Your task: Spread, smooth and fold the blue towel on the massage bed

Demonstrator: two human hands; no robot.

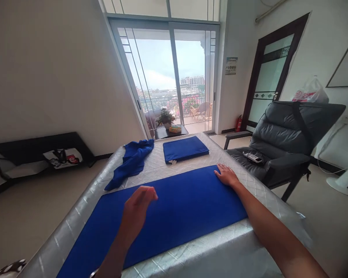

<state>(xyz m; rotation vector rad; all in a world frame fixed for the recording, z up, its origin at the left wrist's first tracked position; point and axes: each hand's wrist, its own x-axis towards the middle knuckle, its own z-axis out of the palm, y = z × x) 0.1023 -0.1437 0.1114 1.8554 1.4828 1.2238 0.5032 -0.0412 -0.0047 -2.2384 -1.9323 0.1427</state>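
Observation:
A long blue cloth [174, 212] lies spread flat across the silver quilted cover [191, 255] in front of me. My right hand [226, 175] rests palm down at the cloth's far right corner, fingers stretched out. Over the cloth's left half, my left hand [137, 202] is raised with its fingers curled together; no object shows in it. Farther back sits a neatly folded blue cloth [186, 149], with a small white tag at its near left corner. Left of it, a crumpled blue cloth [135, 160] touches the flat cloth's far left edge.
To the right stands a dark grey armchair [287, 131] with a small device [254, 156] on its seat. A small black table [159, 133] holding a potted plant [166, 117] stands beyond the far end, before glass sliding doors. A printed bag [63, 158] lies at the left wall.

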